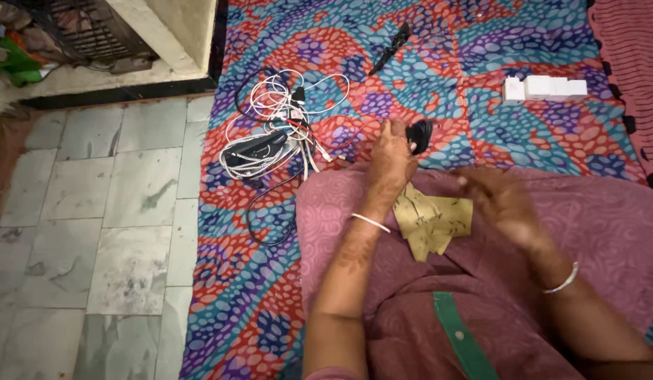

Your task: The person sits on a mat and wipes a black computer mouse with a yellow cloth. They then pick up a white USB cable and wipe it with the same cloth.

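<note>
My left hand (pixel 391 156) grips a small coiled black cable (pixel 419 134) just above my knee, over the patterned bedsheet (pixel 411 63). My right hand (pixel 501 200) hovers blurred over my lap in pink cloth, fingers apart, holding nothing I can see. A tan cloth piece (pixel 432 222) lies on my lap between both hands. A tangle of white, black and red cables (pixel 277 127) lies on the sheet left of my left hand.
A black elongated object (pixel 391 46) lies further up the sheet. White charger blocks (pixel 544 89) sit at the upper right. Grey floor tiles (pixel 108 211) are to the left, and a striped red cloth (pixel 632 63) runs along the right edge.
</note>
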